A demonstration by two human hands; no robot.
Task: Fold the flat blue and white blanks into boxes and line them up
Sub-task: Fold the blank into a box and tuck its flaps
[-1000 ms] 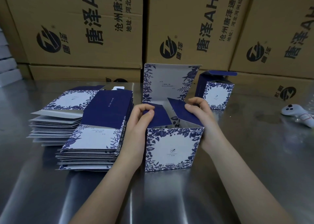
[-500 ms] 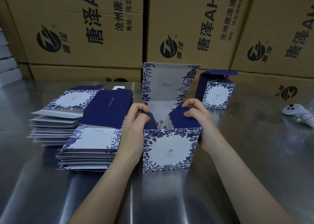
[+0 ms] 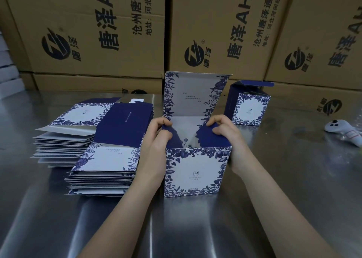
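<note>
Counting two upright blue-and-white floral cardboard boxes, an open-lidded near box (image 3: 195, 171) and a far box (image 3: 250, 108), plus two piles of flat blue-and-white card blanks, a near stack (image 3: 109, 159) and a far stack (image 3: 78, 112). Also counting two bare hands, the left hand (image 3: 156, 142) and the right hand (image 3: 223, 134). Tallying three large brown printed corrugated cartons (image 3: 215, 22) in the upper back row, one white plastic controller (image 3: 340, 129) and one shiny steel table (image 3: 284, 189).

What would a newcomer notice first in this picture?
At the centre, the left hand and right hand pinch the dark side flaps of a half-folded box, its lid upright. Stacks of flat blanks lie to its left; a second box stands behind, to the right.
</note>
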